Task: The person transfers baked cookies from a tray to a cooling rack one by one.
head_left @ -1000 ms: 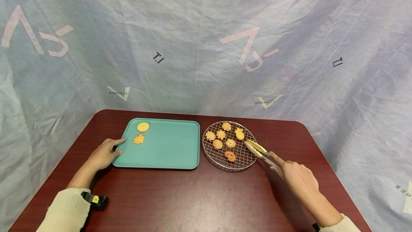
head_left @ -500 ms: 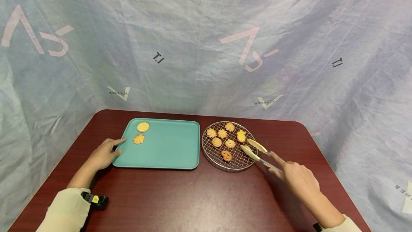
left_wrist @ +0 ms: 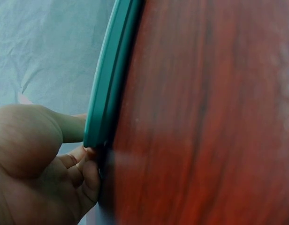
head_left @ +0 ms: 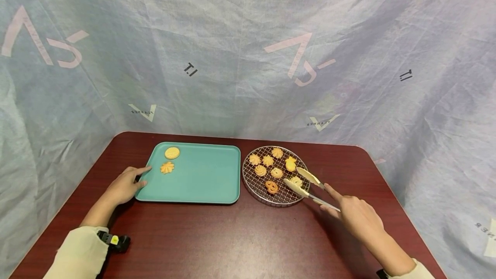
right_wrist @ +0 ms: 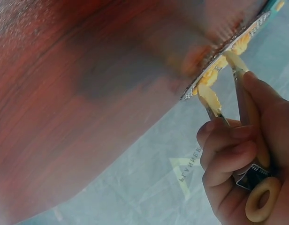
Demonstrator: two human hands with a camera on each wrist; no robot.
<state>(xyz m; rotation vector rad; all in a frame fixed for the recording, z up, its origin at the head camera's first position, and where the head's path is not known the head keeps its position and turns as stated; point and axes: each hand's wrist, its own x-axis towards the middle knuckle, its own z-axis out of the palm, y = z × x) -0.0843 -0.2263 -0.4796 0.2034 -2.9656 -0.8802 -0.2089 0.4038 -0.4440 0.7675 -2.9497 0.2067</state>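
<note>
In the head view my left hand (head_left: 125, 185) holds the left edge of a teal tray (head_left: 205, 180); the left wrist view shows the thumb over the rim and other fingers curled against its side. A round cookie (head_left: 172, 153) and a flower-shaped cookie (head_left: 167, 167) lie at the tray's left. My right hand (head_left: 358, 214) grips metal tongs (head_left: 324, 203) with cream tips. Their arms are spread over a round wire rack (head_left: 286, 195), either side of a pale cookie (head_left: 296, 181). Near the tips are a pineapple-shaped cookie (head_left: 290, 164) and a pretzel (head_left: 271, 187).
Several more piped cookies (head_left: 268, 160) sit on the rack's left and back. Tray and rack stand side by side on a dark red wooden table (head_left: 232, 244). A printed grey cloth (head_left: 240, 76) hangs close behind the table.
The tongs have opened wider, one arm moving left, so the pale cookie between them shows. Rack and cookies have turned slightly clockwise. The left hand and tray stay put.
</note>
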